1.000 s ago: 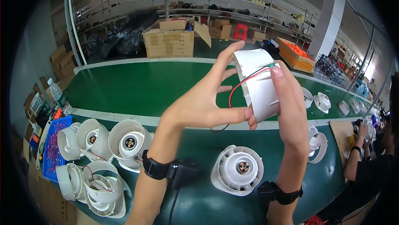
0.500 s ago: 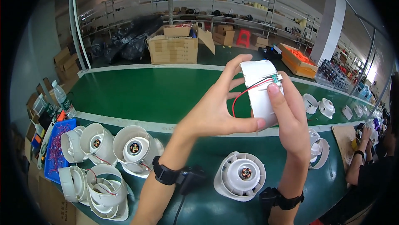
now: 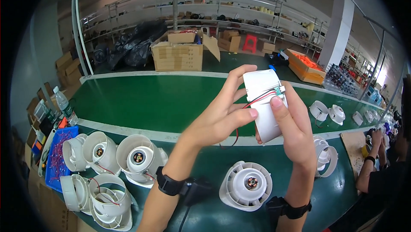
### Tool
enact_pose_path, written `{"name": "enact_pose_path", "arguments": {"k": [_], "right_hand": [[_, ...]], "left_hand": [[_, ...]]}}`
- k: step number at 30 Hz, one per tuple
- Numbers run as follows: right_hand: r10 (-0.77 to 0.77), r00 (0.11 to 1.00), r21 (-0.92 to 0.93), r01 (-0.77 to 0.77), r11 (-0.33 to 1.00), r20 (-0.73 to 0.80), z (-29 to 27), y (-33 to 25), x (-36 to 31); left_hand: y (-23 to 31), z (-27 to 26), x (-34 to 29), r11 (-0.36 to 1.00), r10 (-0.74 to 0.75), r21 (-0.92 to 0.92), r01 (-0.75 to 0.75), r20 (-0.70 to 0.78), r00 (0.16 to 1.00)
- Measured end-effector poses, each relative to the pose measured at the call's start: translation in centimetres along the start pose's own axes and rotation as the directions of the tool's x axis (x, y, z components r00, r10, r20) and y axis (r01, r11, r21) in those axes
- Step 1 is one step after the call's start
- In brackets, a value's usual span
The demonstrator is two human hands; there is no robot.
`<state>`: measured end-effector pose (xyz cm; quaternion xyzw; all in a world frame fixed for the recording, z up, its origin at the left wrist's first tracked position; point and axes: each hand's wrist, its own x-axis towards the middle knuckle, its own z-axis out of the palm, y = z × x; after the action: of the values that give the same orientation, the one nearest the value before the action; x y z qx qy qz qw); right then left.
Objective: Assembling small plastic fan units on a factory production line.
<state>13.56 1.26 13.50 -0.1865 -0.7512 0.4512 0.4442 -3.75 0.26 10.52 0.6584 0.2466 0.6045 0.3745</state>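
Above the finned housing (image 3: 246,185): left hand (image 3: 215,118) and right hand (image 3: 294,129), both half-curled, grip white shell (image 3: 266,125), circuit board (image 3: 278,91) facing wearer, presumably keeping wires (image 3: 262,97) in sight.

The fan (image 3: 246,185) lies before the casing (image 3: 265,116), boxes (image 3: 198,1) apparently on shelves (image 3: 246,23) behind.

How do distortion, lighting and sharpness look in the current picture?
Head view: the fisheye bows the long green pale-edged bench, and the corners go black; head view: a bright patch washes out at far right, while a co-worker's black clothing looks dim; head view: left hand, right hand and white plastic curved housing look reasonably sharp.
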Motion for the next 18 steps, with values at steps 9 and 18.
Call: {"name": "enact_pose_path", "arguments": {"k": [9,18], "right_hand": [[-0.022,0.999,-0.111,0.027,0.993,0.047,0.4,0.4,-0.2],[-0.191,0.972,-0.171,0.213,0.962,0.139,-0.7,1.8,0.3]], "left_hand": [[0.3,-1.0,-0.3,0.999,-0.024,-0.022,0.026,0.055,0.998],[0.3,-1.2,0.4,1.000,-0.014,-0.013,0.012,-0.165,0.986]]}}
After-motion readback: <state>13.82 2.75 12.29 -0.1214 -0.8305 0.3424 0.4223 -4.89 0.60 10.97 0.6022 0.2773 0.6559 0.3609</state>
